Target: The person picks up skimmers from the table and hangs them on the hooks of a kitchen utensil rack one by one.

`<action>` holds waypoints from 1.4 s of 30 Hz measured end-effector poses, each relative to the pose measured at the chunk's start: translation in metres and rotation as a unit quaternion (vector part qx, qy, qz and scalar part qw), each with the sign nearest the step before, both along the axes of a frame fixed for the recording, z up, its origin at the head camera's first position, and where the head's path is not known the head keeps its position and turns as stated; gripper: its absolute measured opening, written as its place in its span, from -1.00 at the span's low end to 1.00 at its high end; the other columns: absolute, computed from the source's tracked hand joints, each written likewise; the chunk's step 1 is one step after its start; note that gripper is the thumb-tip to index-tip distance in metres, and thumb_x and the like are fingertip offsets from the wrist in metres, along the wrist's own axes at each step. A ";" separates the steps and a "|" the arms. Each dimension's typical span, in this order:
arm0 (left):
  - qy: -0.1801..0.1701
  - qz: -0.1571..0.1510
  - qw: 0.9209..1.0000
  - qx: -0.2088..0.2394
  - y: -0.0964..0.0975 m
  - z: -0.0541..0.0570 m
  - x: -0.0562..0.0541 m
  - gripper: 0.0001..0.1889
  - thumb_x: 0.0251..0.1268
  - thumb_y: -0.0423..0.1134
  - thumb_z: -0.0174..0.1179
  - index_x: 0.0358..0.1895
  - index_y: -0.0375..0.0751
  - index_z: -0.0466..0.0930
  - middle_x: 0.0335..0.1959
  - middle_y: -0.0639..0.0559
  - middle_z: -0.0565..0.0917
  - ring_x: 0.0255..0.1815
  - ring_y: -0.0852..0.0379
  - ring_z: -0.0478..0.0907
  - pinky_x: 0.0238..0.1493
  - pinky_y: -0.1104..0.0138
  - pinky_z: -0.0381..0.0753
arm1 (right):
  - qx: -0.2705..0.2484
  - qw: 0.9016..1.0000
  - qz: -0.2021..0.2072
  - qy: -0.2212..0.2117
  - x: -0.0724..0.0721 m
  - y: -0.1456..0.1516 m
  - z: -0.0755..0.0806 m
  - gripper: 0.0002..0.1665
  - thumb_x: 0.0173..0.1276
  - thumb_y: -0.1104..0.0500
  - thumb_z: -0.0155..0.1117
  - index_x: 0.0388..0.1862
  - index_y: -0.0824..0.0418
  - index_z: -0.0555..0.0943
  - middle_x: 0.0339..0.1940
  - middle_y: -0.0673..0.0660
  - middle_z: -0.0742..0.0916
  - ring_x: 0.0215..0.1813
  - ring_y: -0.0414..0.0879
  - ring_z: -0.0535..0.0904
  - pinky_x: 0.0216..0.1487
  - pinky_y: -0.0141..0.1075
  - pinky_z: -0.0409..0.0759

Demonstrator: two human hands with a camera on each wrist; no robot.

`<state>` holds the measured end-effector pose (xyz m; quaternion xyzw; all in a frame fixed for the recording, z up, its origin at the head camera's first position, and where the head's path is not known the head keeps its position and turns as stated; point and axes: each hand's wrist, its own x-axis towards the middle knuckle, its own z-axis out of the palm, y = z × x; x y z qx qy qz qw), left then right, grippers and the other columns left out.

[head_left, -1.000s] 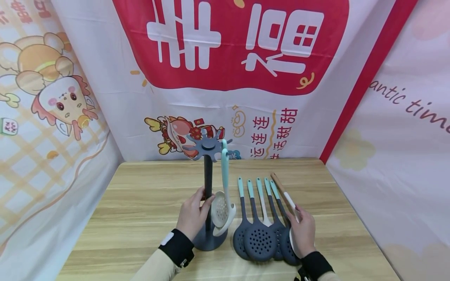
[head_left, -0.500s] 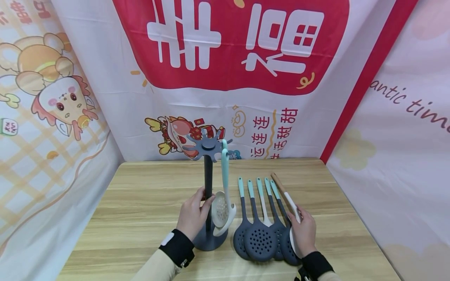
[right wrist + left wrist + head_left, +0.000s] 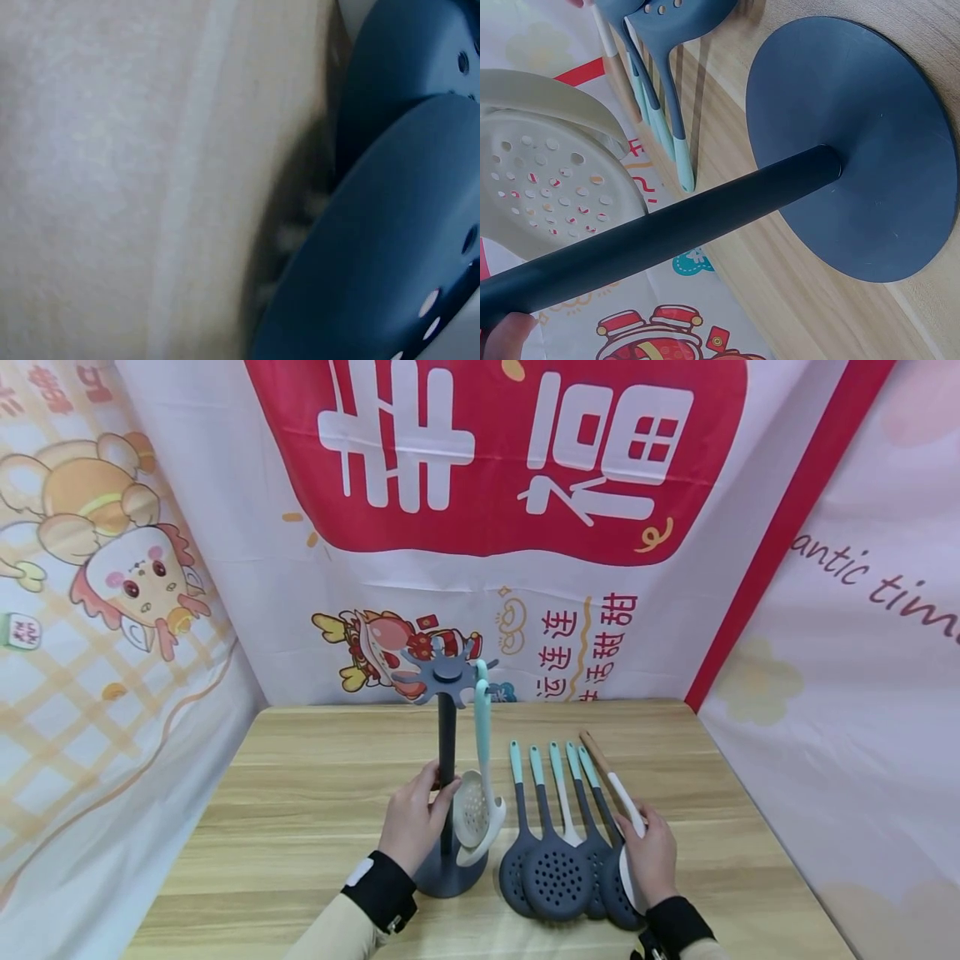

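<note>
My left hand (image 3: pixel 416 822) grips the dark pole of a utensil stand (image 3: pixel 447 735), its thumb and fingers around the shaft. From the stand's hooked top hang two mint-handled utensils: a cream slotted spoon (image 3: pixel 471 810) and another pale one (image 3: pixel 492 835), whose head shows edge-on. On the table to the right, my right hand (image 3: pixel 651 853) holds a white utensil (image 3: pixel 622 795) with a wooden handle end; its head is mostly hidden by the hand. Beside it lie several mint-handled utensils, including a dark round skimmer (image 3: pixel 557 878) on top.
The stand's round base (image 3: pixel 855 150) rests on the wooden table (image 3: pixel 315 793). Overlapping dark heads (image 3: pixel 390 247) of the lying utensils fill the right wrist view's right side. A printed cloth (image 3: pixel 480 460) hangs behind the table, with more cloth at both sides.
The head view has shifted very slightly. Both hands keep their holds, and the stand and utensils stay in place.
</note>
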<state>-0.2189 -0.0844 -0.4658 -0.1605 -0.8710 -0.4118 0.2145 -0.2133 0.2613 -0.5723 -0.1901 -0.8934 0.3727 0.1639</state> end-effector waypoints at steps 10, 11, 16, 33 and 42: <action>-0.010 0.001 1.000 0.006 0.000 -0.001 0.001 -0.81 0.43 -0.23 0.19 0.00 -0.20 0.54 -0.25 -0.03 0.74 -0.16 -0.01 0.74 -0.31 0.29 0.78 | 0.008 0.999 0.017 -0.038 -0.003 0.005 -0.003 -0.49 0.39 0.12 0.28 0.12 0.52 0.52 -0.05 0.50 0.66 -0.17 0.25 0.57 -0.31 -0.12 0.49; -0.011 0.001 1.000 0.006 0.000 -0.001 0.001 -0.81 0.42 -0.24 0.19 -0.01 -0.20 0.54 -0.25 -0.03 0.74 -0.16 -0.01 0.74 -0.31 0.29 0.78 | 0.009 0.999 0.019 -0.038 -0.003 0.005 -0.002 -0.51 0.39 0.13 0.29 0.08 0.52 0.53 -0.10 0.48 0.66 -0.21 0.23 0.57 -0.35 -0.16 0.47; -0.012 0.002 1.000 0.007 0.000 0.001 0.002 -0.83 0.42 -0.24 0.20 -0.02 -0.17 0.54 -0.25 -0.03 0.74 -0.15 -0.01 0.74 -0.30 0.29 0.78 | 0.009 0.999 0.024 -0.044 -0.003 0.004 0.002 -0.64 0.39 0.12 0.29 -0.11 0.44 0.57 -0.38 0.29 0.63 -0.41 0.07 0.49 -0.49 -0.32 0.33; -0.004 0.003 1.000 0.002 0.000 -0.001 0.000 -0.81 0.41 -0.23 0.21 -0.02 -0.19 0.54 -0.25 -0.04 0.74 -0.16 -0.02 0.74 -0.31 0.28 0.79 | -0.009 0.994 0.034 -0.102 -0.006 0.005 0.007 -0.59 0.49 0.12 0.15 0.07 0.45 0.55 -0.34 0.27 0.64 -0.37 0.06 0.51 -0.47 -0.34 0.36; -0.013 0.000 1.000 0.003 0.000 0.001 0.001 -0.82 0.43 -0.22 0.19 -0.01 -0.15 0.54 -0.23 -0.02 0.74 -0.13 0.00 0.74 -0.29 0.27 0.79 | -0.012 0.996 0.028 -0.087 -0.008 0.006 0.004 -0.60 0.51 0.21 0.05 0.13 0.51 0.53 -0.08 0.47 0.68 -0.16 0.22 0.61 -0.21 -0.06 0.58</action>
